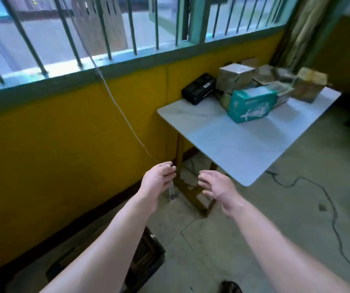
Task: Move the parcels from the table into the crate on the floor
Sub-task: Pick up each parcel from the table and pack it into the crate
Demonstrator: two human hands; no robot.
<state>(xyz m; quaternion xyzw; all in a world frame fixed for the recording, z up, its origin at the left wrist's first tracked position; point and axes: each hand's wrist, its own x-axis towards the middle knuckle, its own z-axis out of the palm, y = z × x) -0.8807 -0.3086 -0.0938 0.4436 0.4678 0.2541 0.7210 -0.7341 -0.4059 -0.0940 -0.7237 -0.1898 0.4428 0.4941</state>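
Judging from the layout, most of the task is left — several parcels, among them a teal box (pixel 252 103) and a silver-wrapped box (pixel 234 78), are seen clustered at the far end of the bench (pixel 233 149). The dark crate (pixel 146 256) sits on the floor beneath the arms, its contents hidden. Both grips are empty: left hand (pixel 157 182) loosely curled, right hand (pixel 218 186) spread — nothing is touched.

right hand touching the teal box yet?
Apart. The head view shows the right hand open in the air off the near corner of the table, with bare tabletop between it and the teal box.
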